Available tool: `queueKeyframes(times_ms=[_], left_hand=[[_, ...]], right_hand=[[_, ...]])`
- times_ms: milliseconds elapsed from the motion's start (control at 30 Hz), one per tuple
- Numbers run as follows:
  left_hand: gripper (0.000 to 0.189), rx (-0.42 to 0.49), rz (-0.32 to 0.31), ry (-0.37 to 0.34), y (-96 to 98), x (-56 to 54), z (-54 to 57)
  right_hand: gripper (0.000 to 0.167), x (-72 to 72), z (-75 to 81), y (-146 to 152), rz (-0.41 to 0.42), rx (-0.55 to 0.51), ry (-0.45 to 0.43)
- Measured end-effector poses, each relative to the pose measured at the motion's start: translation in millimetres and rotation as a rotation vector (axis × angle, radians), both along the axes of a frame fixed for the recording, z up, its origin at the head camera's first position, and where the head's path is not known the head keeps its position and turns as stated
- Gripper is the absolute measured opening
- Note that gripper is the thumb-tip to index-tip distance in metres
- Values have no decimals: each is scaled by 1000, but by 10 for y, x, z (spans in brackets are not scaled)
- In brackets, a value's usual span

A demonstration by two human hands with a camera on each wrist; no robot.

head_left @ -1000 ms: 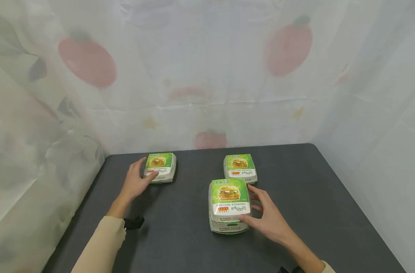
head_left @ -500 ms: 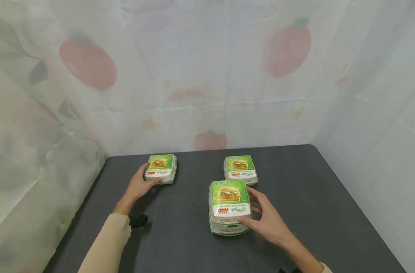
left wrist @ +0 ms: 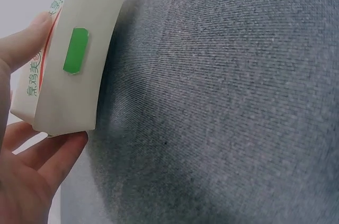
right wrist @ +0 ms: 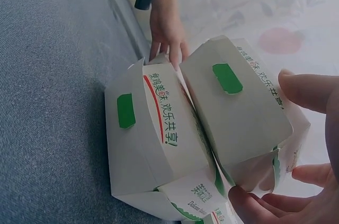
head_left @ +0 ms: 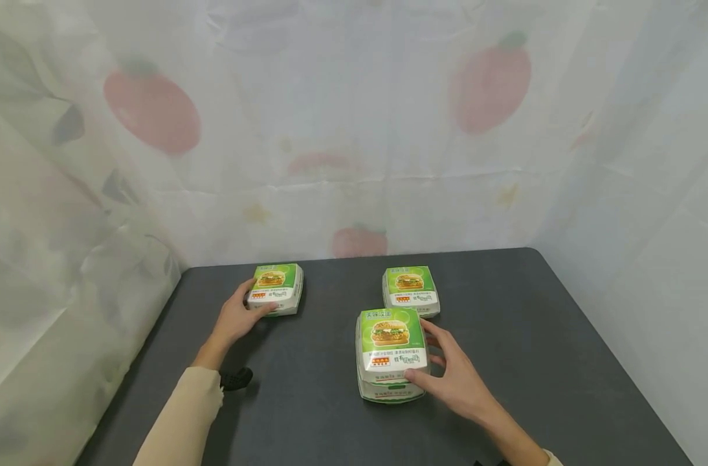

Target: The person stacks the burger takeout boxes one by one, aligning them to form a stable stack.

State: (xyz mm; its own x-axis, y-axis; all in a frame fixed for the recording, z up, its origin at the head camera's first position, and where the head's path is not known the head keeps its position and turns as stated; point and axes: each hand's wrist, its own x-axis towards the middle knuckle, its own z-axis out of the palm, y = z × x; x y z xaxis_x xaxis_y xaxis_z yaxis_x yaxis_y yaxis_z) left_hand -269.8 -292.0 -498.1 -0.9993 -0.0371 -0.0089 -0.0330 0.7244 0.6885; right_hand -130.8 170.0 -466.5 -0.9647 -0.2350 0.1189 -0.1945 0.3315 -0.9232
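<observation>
At the back left of the table, my left hand (head_left: 235,318) grips a green and white cardboard burger box (head_left: 278,285) by its left side and near edge. The left wrist view shows the thumb over the printed face and fingertips at the lower corner. In the middle, an upper burger box (head_left: 391,340) sits stacked on a lower burger box (head_left: 391,392). My right hand (head_left: 455,372) holds the upper one from its right side, thumb at the near corner. In the right wrist view a narrow gap shows between the two boxes, and green tabs (right wrist: 227,78) mark their sides.
Behind the stack stands another burger box (head_left: 411,281), partly hidden by it. All rest on a dark grey table (head_left: 307,414). A pale curtain (head_left: 354,129) with fruit prints rises along the back edge, with more sheeting at both sides.
My left thumb has come down from the top of the left box onto its near edge, and the hand has closed in on it. The right hand and the stack have hardly moved.
</observation>
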Motion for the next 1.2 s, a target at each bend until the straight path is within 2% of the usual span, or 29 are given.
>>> queueKeyframes(times_ms=[367, 700, 933, 1200], left_hand=[[107, 30, -20, 52, 83, 59, 190], [99, 55, -78, 141, 264, 103, 415], [95, 53, -115, 209, 381, 193, 576], [92, 38, -155, 279, 564, 322, 822]], right_hand=[[92, 7, 26, -23, -26, -9, 4], [92, 19, 48, -22, -41, -2, -3], [90, 24, 60, -35, -34, -1, -2], [93, 44, 58, -56, -48, -23, -40]])
